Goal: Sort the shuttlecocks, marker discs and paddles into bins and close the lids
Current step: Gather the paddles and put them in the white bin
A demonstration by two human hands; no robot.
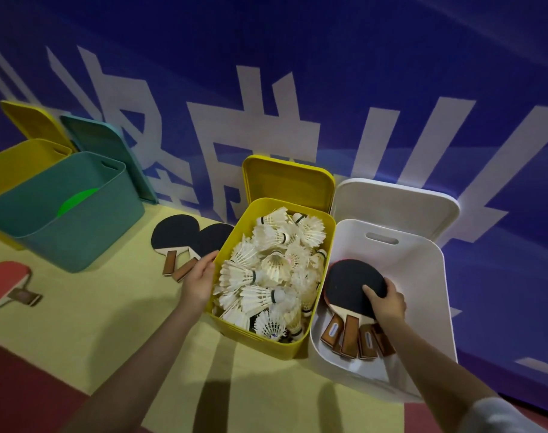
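A yellow bin (pixel 232 239) in the middle is heaped with white shuttlecocks (pixel 266 270). To its right, a white bin (pixel 422 276) holds several stacked paddles (pixel 350 285), black face up, handles toward me. My right hand (pixel 388 301) grips the edge of the top paddle inside that bin. My left hand (pixel 200 279) rests against the yellow bin's left wall, fingers near the handles of two black paddles (pixel 185 235) lying on the floor. A red paddle (pixel 3 282) lies at far left. The teal bin (pixel 78 242) holds a green marker disc (pixel 75 198).
Another yellow bin (pixel 13 164) stands behind the teal one. Open lids lean on the blue banner wall: yellow (pixel 32 123), teal (pixel 110 151), yellow (pixel 288 182) and white (pixel 394 201). The floor is yellow-green mat with a red strip nearest me.
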